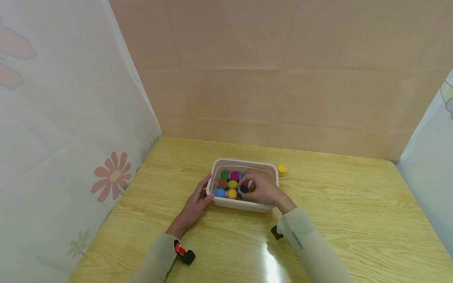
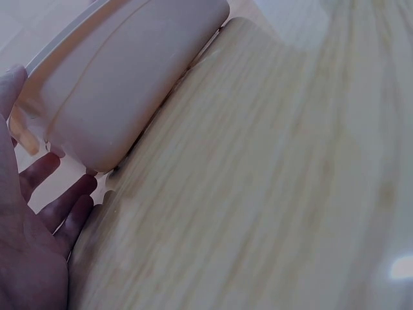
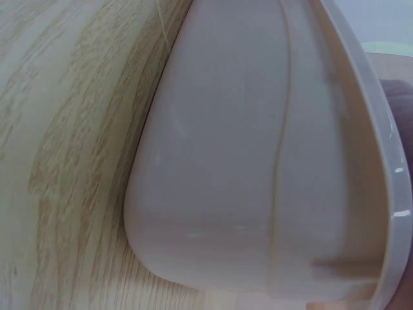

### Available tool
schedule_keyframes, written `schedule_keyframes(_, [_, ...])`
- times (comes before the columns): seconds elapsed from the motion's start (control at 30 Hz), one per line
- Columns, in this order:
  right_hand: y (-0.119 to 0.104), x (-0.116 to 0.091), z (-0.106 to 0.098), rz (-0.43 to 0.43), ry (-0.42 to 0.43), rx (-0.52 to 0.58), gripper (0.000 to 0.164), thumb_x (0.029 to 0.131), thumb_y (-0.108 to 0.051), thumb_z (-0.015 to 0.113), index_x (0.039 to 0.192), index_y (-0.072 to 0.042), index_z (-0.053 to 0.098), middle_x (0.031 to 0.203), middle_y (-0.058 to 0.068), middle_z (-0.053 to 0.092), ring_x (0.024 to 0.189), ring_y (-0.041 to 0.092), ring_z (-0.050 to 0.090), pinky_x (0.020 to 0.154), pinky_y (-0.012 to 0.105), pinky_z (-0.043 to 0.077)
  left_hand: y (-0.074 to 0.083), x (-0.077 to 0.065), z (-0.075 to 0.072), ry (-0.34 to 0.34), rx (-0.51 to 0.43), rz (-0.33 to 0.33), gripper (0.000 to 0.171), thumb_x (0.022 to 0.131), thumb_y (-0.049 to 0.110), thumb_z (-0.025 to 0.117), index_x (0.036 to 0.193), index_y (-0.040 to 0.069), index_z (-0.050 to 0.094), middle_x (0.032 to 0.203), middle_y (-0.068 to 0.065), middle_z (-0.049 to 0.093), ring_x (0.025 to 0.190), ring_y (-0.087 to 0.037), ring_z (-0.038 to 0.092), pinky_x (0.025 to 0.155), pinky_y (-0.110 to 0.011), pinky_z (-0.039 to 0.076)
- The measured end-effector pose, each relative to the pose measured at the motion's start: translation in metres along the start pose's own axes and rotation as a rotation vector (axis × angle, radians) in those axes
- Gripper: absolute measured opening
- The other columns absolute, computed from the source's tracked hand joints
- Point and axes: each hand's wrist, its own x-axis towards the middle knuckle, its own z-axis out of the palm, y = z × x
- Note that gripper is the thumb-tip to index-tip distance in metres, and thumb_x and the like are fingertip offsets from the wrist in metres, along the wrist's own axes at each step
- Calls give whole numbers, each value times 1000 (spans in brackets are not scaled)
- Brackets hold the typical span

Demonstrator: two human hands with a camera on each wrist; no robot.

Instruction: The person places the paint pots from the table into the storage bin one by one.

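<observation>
A pale plastic bin [image 1: 241, 206] stands on the table and holds small round pots with coloured lids, among them a green-lidded pot [image 1: 224, 175] and a purple-lidded pot [image 1: 234, 175]. My right hand [image 1: 261, 188] reaches inside at the right and pinches a black-lidded pot [image 1: 243, 189] between thumb and fingers; in the right wrist view the bin wall [image 3: 213, 148] hides most of this hand. At the bin's left front corner rests my left hand [image 1: 195, 205], thumb at the rim and relaxed, spread fingers [image 2: 71, 194] against the outer wall.
Behind the bin's right back corner lies a yellow round piece [image 1: 282, 170] on the wood-grain table [image 1: 363, 221]. A brown sheet [image 1: 278, 75] rises behind the table, and patterned white sheets hang on either side.
</observation>
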Motion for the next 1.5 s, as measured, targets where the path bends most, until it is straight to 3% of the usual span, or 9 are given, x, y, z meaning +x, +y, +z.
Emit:
schedule_keyframes(0.47, [-2,2,-1,16,-46,-86,27,81,-13,89,105,-16,75,106,2,69,78,8,66,76,30,58,1,0,0,4,15,5,65,108,30,56,163,43,24,165,-6,36,146,-31,45,118,-56,36])
schedule_keyframes(0.9, [-2,4,3,71,-123,-32,23,86,-6,83,106,-15,75,114,6,63,89,16,65,80,31,59,2,-1,0,0,-8,4,65,108,30,56,163,42,24,164,-6,37,145,-30,45,117,-56,36])
schedule_keyframes(1.17, [-1,6,7,56,-138,-41,26,84,0,82,107,-10,77,119,10,62,96,20,64,79,30,59,0,0,0,2,-4,16,66,108,26,56,164,38,24,165,-7,37,144,-31,45,117,-57,35])
schedule_keyframes(1.5, [0,7,5,39,-134,-127,21,86,-10,84,106,-14,80,104,3,65,96,18,60,80,30,57,0,0,0,2,15,19,65,108,30,55,163,42,24,165,-6,35,146,-32,44,119,-57,35])
